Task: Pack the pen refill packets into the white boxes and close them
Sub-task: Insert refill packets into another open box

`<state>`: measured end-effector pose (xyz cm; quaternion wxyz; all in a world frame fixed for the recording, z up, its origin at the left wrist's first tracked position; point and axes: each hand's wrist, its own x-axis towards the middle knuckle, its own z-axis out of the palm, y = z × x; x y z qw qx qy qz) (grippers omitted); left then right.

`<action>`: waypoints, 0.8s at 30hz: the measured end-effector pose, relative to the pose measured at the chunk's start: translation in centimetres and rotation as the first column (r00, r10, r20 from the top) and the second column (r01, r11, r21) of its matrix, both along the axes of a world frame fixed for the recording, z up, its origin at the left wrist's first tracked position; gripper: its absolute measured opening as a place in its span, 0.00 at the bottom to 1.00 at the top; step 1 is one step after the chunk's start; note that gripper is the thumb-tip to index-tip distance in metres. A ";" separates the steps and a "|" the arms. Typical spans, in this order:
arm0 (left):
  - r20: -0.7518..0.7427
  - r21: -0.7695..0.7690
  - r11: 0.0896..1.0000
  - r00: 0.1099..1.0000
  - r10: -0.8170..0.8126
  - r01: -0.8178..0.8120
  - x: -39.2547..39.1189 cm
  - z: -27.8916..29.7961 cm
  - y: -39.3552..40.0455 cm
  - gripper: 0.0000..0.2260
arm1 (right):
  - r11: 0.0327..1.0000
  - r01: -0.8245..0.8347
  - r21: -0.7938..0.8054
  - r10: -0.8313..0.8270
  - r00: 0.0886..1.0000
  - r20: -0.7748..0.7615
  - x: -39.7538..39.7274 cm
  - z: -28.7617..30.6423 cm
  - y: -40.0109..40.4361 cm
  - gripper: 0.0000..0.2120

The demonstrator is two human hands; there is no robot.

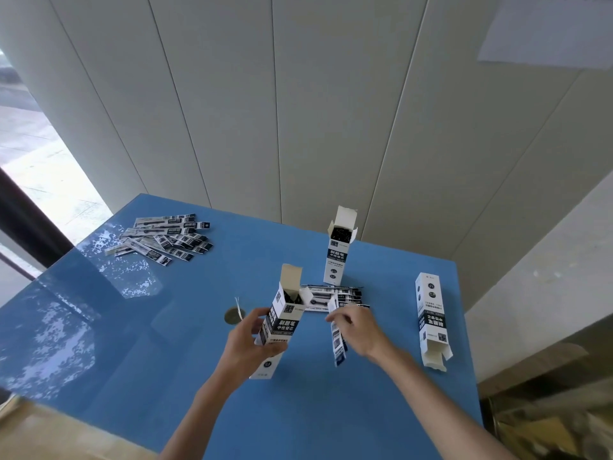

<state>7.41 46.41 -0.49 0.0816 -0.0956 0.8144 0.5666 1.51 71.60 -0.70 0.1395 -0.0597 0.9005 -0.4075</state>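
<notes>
My left hand [247, 343] grips a white box [282, 322] tilted over the blue table, its top flap open and a few dark refills showing inside. My right hand [356, 328] pinches a refill packet [338, 341] that hangs downward just right of that box. A small stack of packets [335, 297] lies behind both hands. A second white box [338, 252] stands upright farther back, open and full of refills. A third white box [431, 318] lies at the right with its near end open.
A larger pile of refill packets [162, 239] lies at the table's far left. A round dark disc with a thin twisted strip [235, 315] sits left of the held box. The blue table [132, 343] meets a panelled wall behind; brown cardboard [547, 410] is at the lower right.
</notes>
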 end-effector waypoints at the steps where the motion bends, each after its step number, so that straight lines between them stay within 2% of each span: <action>1: 0.000 0.000 1.000 1.000 -0.004 0.004 -0.1 0.0 0.1 0.26 | 1.000 0.013 -0.023 -0.013 1.000 0.021 -0.1 0.4 0.2 0.15; 6: -0.002 -0.003 1.000 1.000 -0.030 0.030 -0.5 -0.1 0.5 0.26 | 0.988 0.064 -0.142 -0.047 0.991 0.124 -0.6 1.6 1.4 0.26; 9: -0.003 -0.004 0.999 0.999 -0.045 0.045 -0.7 -0.4 0.5 0.26 | 0.994 0.040 -0.102 -0.037 0.999 0.035 -0.3 2.0 1.9 0.19; 12: -0.009 -0.001 0.998 0.998 -0.059 0.059 -1.0 -0.7 0.5 0.27 | 0.984 0.082 -0.158 -0.094 0.993 -0.070 -0.1 2.3 2.2 0.10; 15: -0.008 -0.008 0.996 0.996 -0.084 0.084 -1.1 -0.7 0.7 0.27 | 0.977 0.163 -0.140 -0.193 0.952 -0.236 -0.5 3.3 2.4 0.05; 17: -0.009 -0.007 0.995 0.995 -0.097 0.097 -1.1 -0.6 0.9 0.27 | 0.966 0.196 -0.171 -0.240 0.926 -0.291 -0.9 4.5 2.5 0.06; 19: -0.010 -0.007 0.994 0.994 -0.109 0.109 -1.1 -0.6 1.0 0.27 | 0.931 0.231 -0.284 -0.310 0.910 -0.275 -1.0 5.9 2.4 0.08; 24: -0.015 -0.014 0.991 0.991 -0.133 0.132 -1.2 -0.8 1.3 0.27 | 0.734 0.309 -0.605 -0.449 0.889 -0.089 -0.8 9.0 1.2 0.12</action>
